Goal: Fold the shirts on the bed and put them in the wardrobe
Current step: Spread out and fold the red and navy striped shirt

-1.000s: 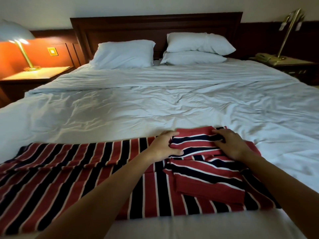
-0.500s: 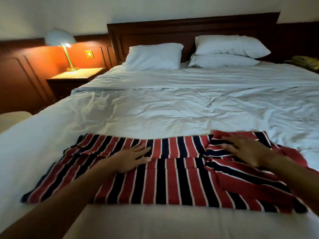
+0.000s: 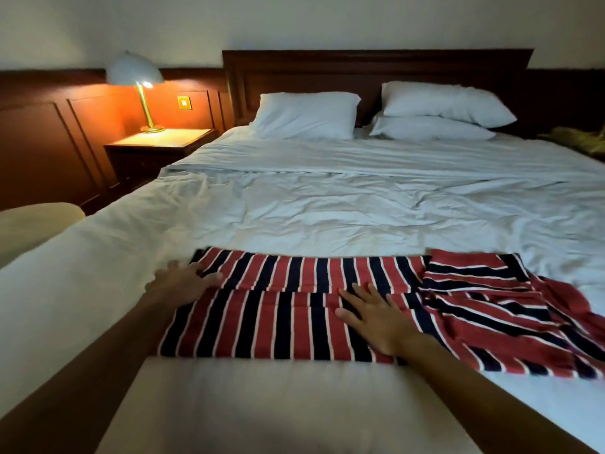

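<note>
A red, navy and white striped shirt (image 3: pixel 288 309) lies spread along the near part of the bed (image 3: pixel 327 208), its sleeves folded in over the body at the right end. My left hand (image 3: pixel 183 283) rests at the shirt's left end, fingers on the top corner; it is blurred. My right hand (image 3: pixel 370 314) lies flat, fingers spread, on the middle of the shirt. No wardrobe is in view.
Three white pillows (image 3: pixel 307 114) lean against the dark wooden headboard (image 3: pixel 376 67). A lit lamp (image 3: pixel 136 77) stands on the nightstand (image 3: pixel 157 142) to the left. A pale cushioned seat (image 3: pixel 36 224) sits beside the bed's left side. A yellowish object (image 3: pixel 579 140) lies at far right.
Both hands slid leftward along the shirt: the left from the middle to its left end, the right from the folded sleeves to the middle. The camera view also turned left.
</note>
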`<state>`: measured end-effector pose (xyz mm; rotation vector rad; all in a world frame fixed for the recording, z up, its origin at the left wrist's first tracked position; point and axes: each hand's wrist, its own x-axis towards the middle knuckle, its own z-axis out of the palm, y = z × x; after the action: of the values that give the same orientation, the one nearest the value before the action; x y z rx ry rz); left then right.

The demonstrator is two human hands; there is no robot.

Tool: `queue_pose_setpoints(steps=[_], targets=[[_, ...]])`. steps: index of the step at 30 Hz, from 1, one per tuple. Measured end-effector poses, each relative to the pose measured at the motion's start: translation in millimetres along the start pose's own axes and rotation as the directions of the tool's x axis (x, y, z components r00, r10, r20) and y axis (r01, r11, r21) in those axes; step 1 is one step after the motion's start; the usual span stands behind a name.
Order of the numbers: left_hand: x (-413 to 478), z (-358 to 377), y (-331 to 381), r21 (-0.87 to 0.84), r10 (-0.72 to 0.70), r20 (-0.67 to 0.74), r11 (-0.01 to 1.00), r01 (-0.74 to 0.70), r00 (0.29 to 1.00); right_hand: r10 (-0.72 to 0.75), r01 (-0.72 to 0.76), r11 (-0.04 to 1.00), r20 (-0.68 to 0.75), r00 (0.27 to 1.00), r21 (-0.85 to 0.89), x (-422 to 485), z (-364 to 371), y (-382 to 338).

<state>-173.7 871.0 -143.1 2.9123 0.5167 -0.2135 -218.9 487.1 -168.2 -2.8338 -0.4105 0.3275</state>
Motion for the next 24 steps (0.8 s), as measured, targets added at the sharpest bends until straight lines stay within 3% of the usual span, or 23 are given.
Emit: queue_pose_setpoints(steps=[2,5,7,12,16,18,21,24], targets=[[-6,-1,-14,-0.186,0.034,0.066,0.982,-0.021,0.997,0.027,-0.028,0.999,-0.032,0.999,-0.021,6,14,-14],[-20,-5,-27,-0.532,0.272,0.109,0.828,-0.175,0.956,0.056,-0.064,0.993,-0.08,0.995,-0.102,16,29,-32],[-29,-2,-35,-0.603,0.356,0.106,0.766,-0.224,0.929,0.05,-0.062,0.987,-0.084,0.995,-0.149,19,35,-38],[-27,5,-41,-0.714,0.238,0.042,0.686,-0.137,0.97,0.043,-0.054,0.99,-0.084,0.995,-0.131,17,34,-38],[-26,-5,-28,-0.717,0.188,0.106,0.695,-0.056,0.976,0.04,-0.044,0.994,-0.049,0.998,-0.105,17,32,-39],[-27,-16,-13,-0.665,0.165,0.113,0.745,-0.049,0.98,0.0,0.0,0.998,0.0,1.0,-0.066,18,23,-36],[-33,-45,28,-0.513,0.192,0.072,0.849,-0.129,0.979,-0.065,0.063,0.996,0.031,0.997,0.065,13,-6,-19],[-43,-65,97,-0.383,0.307,0.042,0.884,-0.269,0.951,-0.051,0.053,0.998,-0.092,0.994,0.018,-2,-34,19]])
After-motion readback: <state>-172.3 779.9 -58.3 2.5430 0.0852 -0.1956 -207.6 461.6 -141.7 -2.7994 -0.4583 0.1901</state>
